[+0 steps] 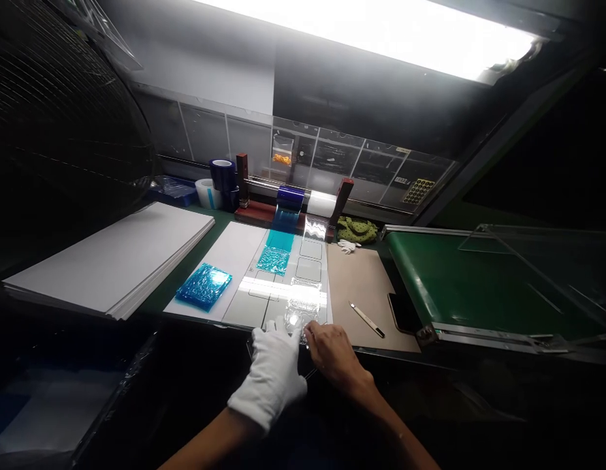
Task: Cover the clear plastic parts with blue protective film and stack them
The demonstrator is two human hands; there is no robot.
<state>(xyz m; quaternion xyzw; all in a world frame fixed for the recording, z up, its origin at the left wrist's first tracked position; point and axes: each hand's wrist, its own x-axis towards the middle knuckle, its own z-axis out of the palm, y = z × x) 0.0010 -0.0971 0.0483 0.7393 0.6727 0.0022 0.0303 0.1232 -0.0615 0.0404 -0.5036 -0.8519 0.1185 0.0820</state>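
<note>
My left hand, in a white glove, lies at the near edge of the worktop. Its fingers are stretched towards a strip of clear film. Beside it my bare right hand has its fingers curled in a pinch at the film's near end; the fingertips are partly hidden. The clear strip runs back to a white roll on a wooden stand. Left of it, blue film comes down from a blue roll. Both strips lie over a sheet with printed outlines.
A stack of blue film-covered pieces lies left, beyond it a pile of white sheets. At right are a craft knife on brown board, a phone and a green conveyor belt. Spare tape rolls stand behind.
</note>
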